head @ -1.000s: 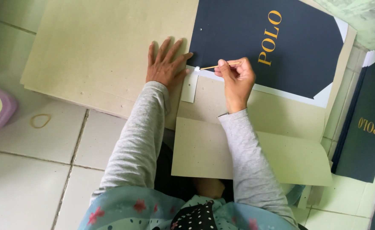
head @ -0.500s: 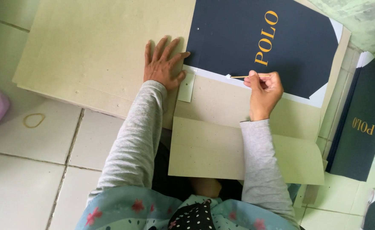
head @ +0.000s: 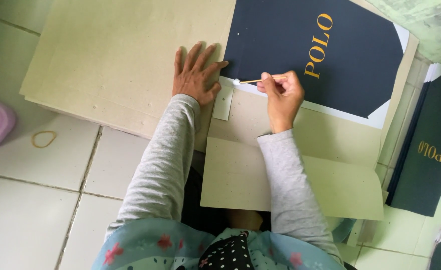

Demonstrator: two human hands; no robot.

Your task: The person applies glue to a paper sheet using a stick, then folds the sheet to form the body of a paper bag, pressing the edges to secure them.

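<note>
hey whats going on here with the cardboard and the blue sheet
A person sits on a tiled floor over grey cardboard sheets. The left hand lies flat on the board, while the right hand holds a thin stick, its white tip at the lower edge of a dark blue sheet.

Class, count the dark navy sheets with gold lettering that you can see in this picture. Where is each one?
2. One navy sheet lies on the board in front of the right hand. A second navy sheet lies at the right edge; more may be stacked beneath it.
</note>
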